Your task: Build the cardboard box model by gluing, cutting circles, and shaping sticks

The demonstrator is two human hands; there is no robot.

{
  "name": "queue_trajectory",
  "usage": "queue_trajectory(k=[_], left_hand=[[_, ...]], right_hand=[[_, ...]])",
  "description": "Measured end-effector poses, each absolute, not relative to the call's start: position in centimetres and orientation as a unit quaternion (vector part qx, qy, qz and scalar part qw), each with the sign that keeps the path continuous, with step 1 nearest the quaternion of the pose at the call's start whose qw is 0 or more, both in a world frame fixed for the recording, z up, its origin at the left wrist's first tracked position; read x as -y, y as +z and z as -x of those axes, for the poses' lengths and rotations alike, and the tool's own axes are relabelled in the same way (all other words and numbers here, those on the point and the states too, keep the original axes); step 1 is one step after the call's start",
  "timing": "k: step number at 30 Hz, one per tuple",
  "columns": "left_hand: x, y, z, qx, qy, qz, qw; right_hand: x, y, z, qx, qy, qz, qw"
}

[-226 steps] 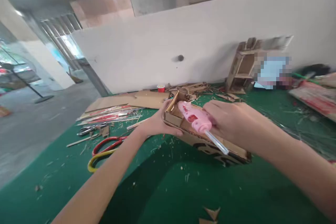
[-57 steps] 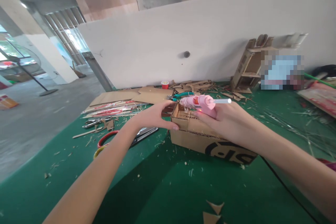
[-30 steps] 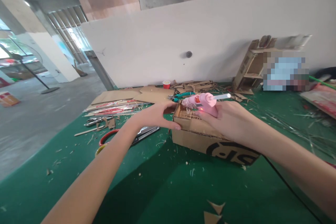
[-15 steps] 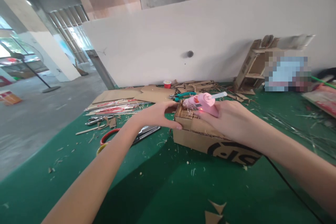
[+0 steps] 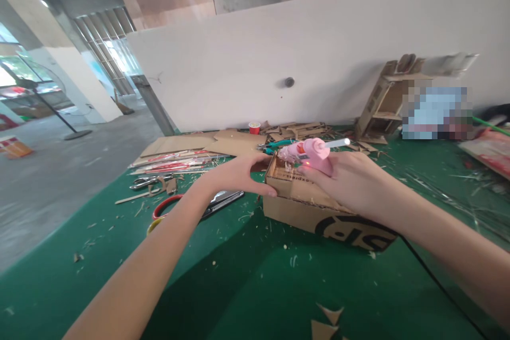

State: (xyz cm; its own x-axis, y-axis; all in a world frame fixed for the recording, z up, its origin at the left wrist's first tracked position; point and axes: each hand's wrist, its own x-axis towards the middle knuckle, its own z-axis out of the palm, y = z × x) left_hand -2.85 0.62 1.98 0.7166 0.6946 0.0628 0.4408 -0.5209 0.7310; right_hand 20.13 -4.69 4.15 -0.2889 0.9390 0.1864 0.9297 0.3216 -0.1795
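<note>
A brown cardboard box (image 5: 297,211) with black print lies on the green table in front of me. My left hand (image 5: 249,175) grips the box's left end, thumb on the near side and fingers behind the corner. A pink hot glue gun (image 5: 316,153) is wrapped in my right hand (image 5: 346,180), above the box. Its nozzle points left, over the top edge near the left corner, and a small red light glows on its body. From its rear sticks a clear glue stick (image 5: 338,143). Most of my right fingers are hidden behind the gun.
Scissors with red and yellow handles (image 5: 167,207) lie left of the box. Teal-handled pliers (image 5: 279,144), cardboard sheets (image 5: 235,141) and a red cup (image 5: 254,128) are behind it. A cardboard structure (image 5: 378,98) stands back right. A black cord (image 5: 438,281) runs to the lower right.
The glue gun has shifted slightly to the right and tilted a little with my right hand. My left hand and the box stay nearly where they were.
</note>
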Motion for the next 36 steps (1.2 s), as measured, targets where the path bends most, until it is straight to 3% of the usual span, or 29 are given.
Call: queue_trajectory(k=[29, 36], left_hand=[[-0.7, 1.8, 3.0, -0.319, 0.208, -0.850, 0.364], [-0.5, 1.9, 2.8, -0.309, 0.210, -0.858, 0.354]], right_hand=[[4.7, 3.8, -20.4, 0.791, 0.032, 0.578, 0.200], [5.7, 4.2, -21.2, 0.740, 0.048, 0.607, 0.287]])
